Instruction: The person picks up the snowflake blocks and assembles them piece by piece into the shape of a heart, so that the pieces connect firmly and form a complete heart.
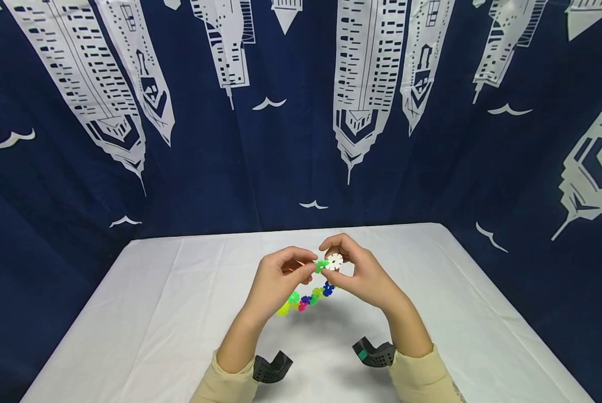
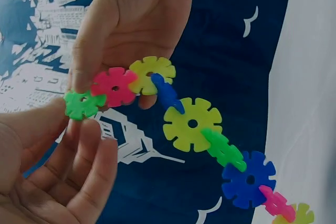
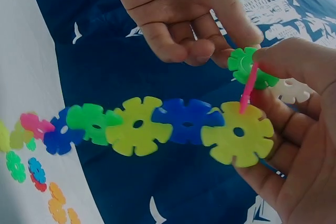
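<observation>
Slotted plastic flower discs are linked into a chain that hangs below both hands. In the head view, a green disc [image 1: 321, 266] sits between the hands, beside a white disc [image 1: 334, 261] at the right fingers. My left hand [image 1: 286, 274] pinches the green disc's edge with thumb and finger. My right hand [image 1: 363, 271] grips the chain's end, its thumb on the green disc. A pink disc [image 2: 114, 86] joins the green one to a yellow disc [image 2: 152, 75]. Blue, yellow and green discs follow along the chain. Fingers partly hide the white disc [image 3: 294, 91].
The white-covered table [image 1: 180, 313] lies under the hands. Orange discs [image 3: 56, 203] and a green disc [image 3: 16, 167] show against it; whether they join the chain I cannot tell. A dark blue curtain [image 1: 205, 168] with white buildings hangs behind. Black wrist mounts [image 1: 272, 367] are strapped on.
</observation>
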Motion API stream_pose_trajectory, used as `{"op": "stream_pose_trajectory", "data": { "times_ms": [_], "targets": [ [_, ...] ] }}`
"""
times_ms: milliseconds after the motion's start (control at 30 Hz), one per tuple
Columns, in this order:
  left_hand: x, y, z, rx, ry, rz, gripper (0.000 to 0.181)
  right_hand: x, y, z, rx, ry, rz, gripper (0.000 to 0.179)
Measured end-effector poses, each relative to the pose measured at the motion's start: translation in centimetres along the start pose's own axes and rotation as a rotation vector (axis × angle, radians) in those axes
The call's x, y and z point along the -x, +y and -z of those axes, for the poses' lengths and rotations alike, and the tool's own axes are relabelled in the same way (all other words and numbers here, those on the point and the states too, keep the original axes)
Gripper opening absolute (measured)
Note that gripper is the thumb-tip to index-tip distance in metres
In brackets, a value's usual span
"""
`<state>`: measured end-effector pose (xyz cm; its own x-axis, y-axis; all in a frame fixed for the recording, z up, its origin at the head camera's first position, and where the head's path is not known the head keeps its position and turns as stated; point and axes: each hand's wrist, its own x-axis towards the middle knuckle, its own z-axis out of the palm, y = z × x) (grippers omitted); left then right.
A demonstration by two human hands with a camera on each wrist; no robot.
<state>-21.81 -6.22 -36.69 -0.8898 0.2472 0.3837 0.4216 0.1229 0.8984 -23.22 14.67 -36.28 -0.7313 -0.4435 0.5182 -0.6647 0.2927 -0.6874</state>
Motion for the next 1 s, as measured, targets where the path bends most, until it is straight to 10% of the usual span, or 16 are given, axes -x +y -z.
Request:
{"op": "stream_pose_trajectory", "data": {
  "times_ms": [600, 1000],
  "targets": [
    [-0.2, -0.3, -1.0, 0.413, 0.049, 0.122, 0.015, -0.6, 0.3, -1.7, -0.151, 0.253, -0.001, 0.035],
    [-0.3, -0.8, -0.7, 0.423, -0.031, 0.142, 0.02, -0.4, 0.2, -1.4, -0.071, 0.206, 0.023, 0.04]
  ]
}}
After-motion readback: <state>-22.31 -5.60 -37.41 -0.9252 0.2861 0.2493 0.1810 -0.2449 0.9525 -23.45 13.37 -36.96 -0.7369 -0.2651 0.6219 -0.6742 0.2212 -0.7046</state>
